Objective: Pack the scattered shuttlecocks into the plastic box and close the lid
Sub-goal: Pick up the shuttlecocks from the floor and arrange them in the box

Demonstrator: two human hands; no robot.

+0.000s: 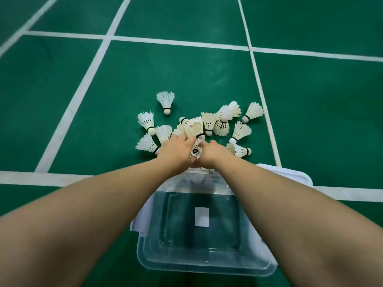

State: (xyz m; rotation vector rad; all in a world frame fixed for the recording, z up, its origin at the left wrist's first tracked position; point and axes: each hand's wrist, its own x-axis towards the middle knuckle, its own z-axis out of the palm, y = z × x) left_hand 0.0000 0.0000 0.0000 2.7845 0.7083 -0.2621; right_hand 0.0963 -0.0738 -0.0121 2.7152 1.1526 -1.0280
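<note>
Many shuttlecocks [207, 123], perhaps fifteen, beyond plastic box [204, 264].

We can read no text; a round dark sticker [195, 151] on one shuttlecock [196, 149] is too blurred.

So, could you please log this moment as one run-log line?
left hand: on shuttlecocks | right hand: on same pile | shuttlecock between hands | plastic box: open, no shuttlecocks | lid: under box

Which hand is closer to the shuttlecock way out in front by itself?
Left. The left hand lies just below and slightly right of that lone shuttlecock. The right hand sits further right, beyond the pile's middle.
</note>
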